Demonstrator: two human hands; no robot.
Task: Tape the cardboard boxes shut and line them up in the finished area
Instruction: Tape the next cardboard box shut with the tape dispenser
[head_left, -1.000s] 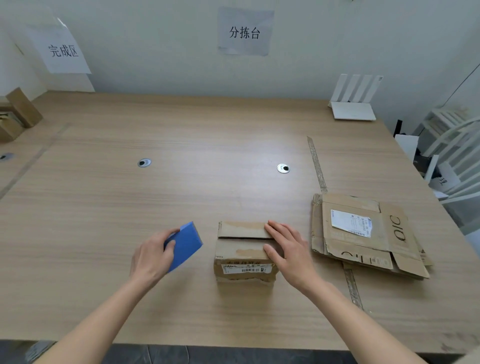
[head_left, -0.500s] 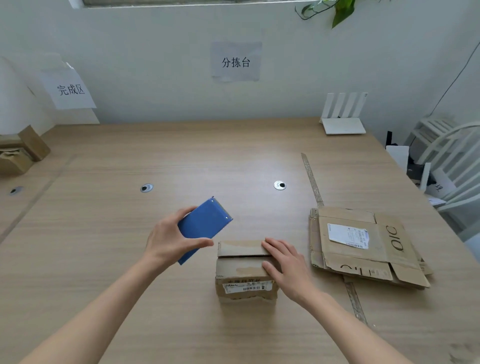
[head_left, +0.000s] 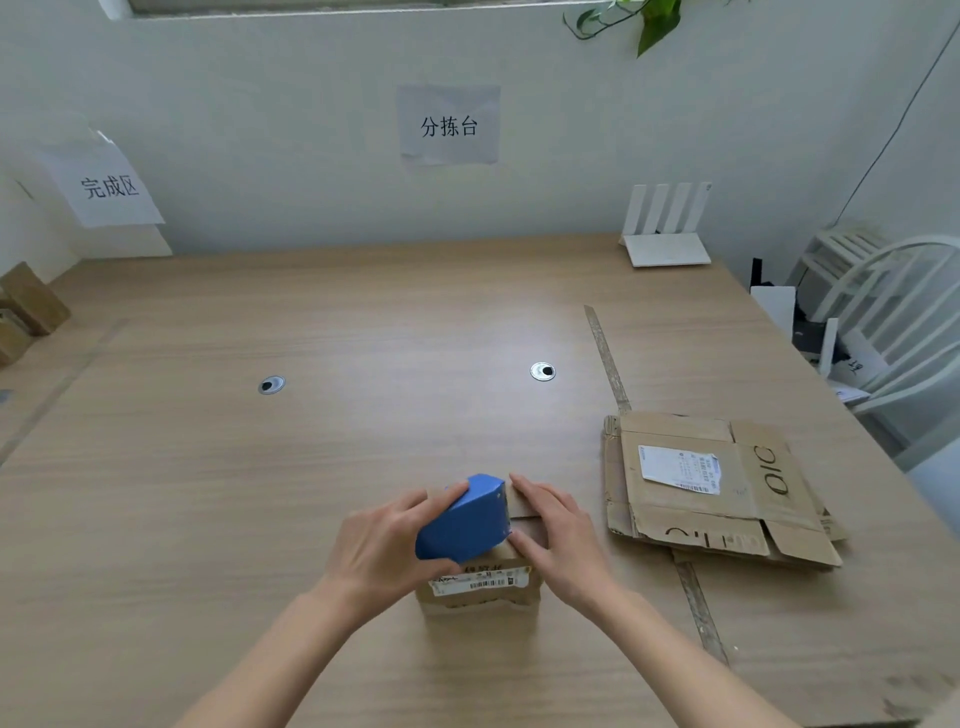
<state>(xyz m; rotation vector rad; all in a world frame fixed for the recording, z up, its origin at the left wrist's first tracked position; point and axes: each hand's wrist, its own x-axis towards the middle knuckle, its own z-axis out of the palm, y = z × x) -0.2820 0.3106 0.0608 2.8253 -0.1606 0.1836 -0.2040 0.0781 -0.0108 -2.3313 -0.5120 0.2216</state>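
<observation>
Head view, small worn cardboard box, barcode label, flaps closed

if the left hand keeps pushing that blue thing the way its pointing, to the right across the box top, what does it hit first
Most likely the right hand, whose fingers rest flat on the cardboard box just right of the blue tape dispenser that the left hand holds. Depth is uncertain; they may already touch.

Wall sign reads "分拣台", left wall sign "完成区", and the flattened cardboard shows "OIC".
</observation>
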